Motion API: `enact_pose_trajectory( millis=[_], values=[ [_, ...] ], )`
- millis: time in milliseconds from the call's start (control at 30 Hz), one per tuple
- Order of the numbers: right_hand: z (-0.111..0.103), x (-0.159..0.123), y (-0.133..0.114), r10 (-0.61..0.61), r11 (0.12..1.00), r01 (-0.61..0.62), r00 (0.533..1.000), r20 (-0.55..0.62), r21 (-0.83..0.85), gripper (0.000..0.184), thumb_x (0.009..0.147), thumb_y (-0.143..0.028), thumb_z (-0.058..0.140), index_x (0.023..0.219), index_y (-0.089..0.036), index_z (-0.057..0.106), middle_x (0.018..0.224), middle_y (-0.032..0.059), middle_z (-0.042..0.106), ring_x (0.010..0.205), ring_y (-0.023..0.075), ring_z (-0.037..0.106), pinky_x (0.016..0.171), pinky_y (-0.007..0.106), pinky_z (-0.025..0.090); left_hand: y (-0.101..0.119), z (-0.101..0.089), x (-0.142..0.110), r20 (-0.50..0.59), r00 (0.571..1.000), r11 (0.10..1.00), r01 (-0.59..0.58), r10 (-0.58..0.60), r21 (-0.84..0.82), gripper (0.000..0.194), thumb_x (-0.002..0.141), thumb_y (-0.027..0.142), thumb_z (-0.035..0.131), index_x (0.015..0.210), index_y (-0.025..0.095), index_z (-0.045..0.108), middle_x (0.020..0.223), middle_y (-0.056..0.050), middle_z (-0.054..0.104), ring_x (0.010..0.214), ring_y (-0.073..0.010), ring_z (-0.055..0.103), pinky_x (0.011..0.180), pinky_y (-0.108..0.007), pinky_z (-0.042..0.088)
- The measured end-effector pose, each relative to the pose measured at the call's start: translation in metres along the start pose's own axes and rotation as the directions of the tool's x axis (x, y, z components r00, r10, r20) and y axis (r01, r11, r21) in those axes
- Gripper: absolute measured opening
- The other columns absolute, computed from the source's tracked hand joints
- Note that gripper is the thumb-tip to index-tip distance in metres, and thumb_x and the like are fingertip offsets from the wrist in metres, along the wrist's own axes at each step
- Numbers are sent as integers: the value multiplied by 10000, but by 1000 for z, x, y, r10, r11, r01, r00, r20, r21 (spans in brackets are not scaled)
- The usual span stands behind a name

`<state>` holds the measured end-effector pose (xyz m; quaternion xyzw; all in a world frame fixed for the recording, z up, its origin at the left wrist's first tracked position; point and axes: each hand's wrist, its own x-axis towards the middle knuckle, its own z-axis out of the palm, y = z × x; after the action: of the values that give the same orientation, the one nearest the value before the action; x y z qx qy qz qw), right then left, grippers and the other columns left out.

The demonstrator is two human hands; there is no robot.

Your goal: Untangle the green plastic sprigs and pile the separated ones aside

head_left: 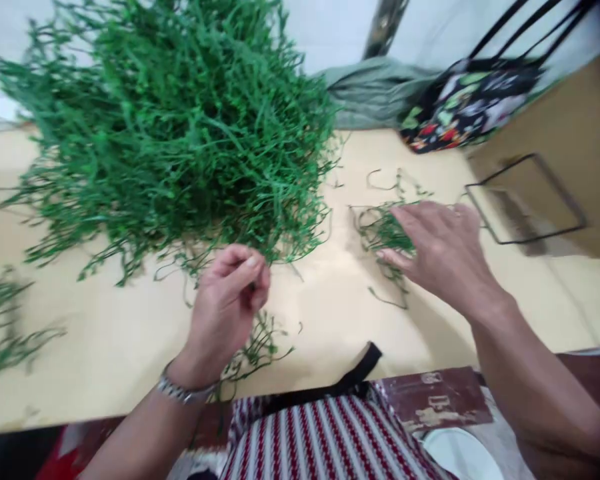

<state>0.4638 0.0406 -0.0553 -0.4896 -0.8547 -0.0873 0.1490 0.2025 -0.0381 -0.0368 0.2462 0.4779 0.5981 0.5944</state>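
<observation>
Left hand (pixel 233 293): curling closed, contents unclear, loose sprigs (pixel 260 343) showing below. Right hand (pixel 443 250): reaching open at small green clump (pixel 387 230) on desk (pixel 130 333). Large green heap (pixel 190 133): lying beyond left hand.

The green heap (pixel 190 127) is cropped above, leftmost sprigs (pixel 3 327) blurred.

Pale yellow table (pixel 120 340), a dark slanted post (pixel 386 28), seemingly a whitish wall (pixel 333 30).
</observation>
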Motion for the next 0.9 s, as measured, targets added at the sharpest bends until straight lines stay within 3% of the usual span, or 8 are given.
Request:
enact_pose_trajectory(
  millis=[100,200,267,467,567,667,767,900],
  values=[
    [-3,-1,-50,-151,865,103,987,59,491,391,822,-373,533,1171,-196,517,1154,97,566,1086,234,497,926,412,380,-6,5,3,75,997,1000,9,-9,-8,150,716,164,580,700,182,432,550,47,513,405,-45,379,370,-169,236],
    [-1,0,-101,-473,554,144,865,168,820,432,794,-432,561,1144,-184,519,1139,88,559,1067,197,505,901,348,430,-9,12,3,142,990,1000,13,-11,-11,149,738,183,565,709,187,418,555,51,525,397,-45,377,386,-179,266],
    [7,-2,-123,-579,440,133,798,167,888,456,751,-464,600,1076,-151,540,1094,104,558,1036,207,504,882,358,441,-8,17,3,153,988,1000,-4,8,-25,151,749,198,555,706,189,411,559,58,515,389,-38,366,390,-177,275],
    [24,-9,-136,-384,268,-33,913,139,963,117,828,-265,525,785,-159,550,774,33,590,757,131,553,721,291,463,1,15,13,121,985,992,-124,122,7,94,803,248,514,741,180,493,655,24,570,485,-58,483,465,-191,388],
    [23,-9,-132,-315,219,-57,941,126,974,108,831,-256,532,772,-169,554,765,21,605,733,110,564,697,257,452,11,0,8,118,974,949,-217,195,227,131,764,237,581,881,178,585,881,-33,636,789,-130,594,687,-247,469],
    [22,-6,-129,-206,255,-113,964,168,960,104,825,-251,544,760,-171,548,719,0,604,669,88,559,627,211,441,16,-16,-14,83,942,772,-316,326,552,202,761,237,595,954,184,616,988,-52,630,935,-166,566,812,-279,444],
    [22,-5,-130,-163,261,-101,976,147,960,103,821,-247,551,749,-173,546,681,-16,594,632,77,553,591,187,434,7,-25,-41,216,942,598,-331,257,730,149,767,227,588,895,165,632,878,-60,635,877,-176,564,795,-293,436],
    [25,-7,-134,-151,260,-88,980,131,962,93,835,-246,525,799,-175,574,708,2,602,656,90,562,607,199,447,-15,-30,-54,206,948,655,-318,243,685,55,777,193,568,794,161,610,739,-36,589,719,-141,541,677,-262,424]
  ],
)
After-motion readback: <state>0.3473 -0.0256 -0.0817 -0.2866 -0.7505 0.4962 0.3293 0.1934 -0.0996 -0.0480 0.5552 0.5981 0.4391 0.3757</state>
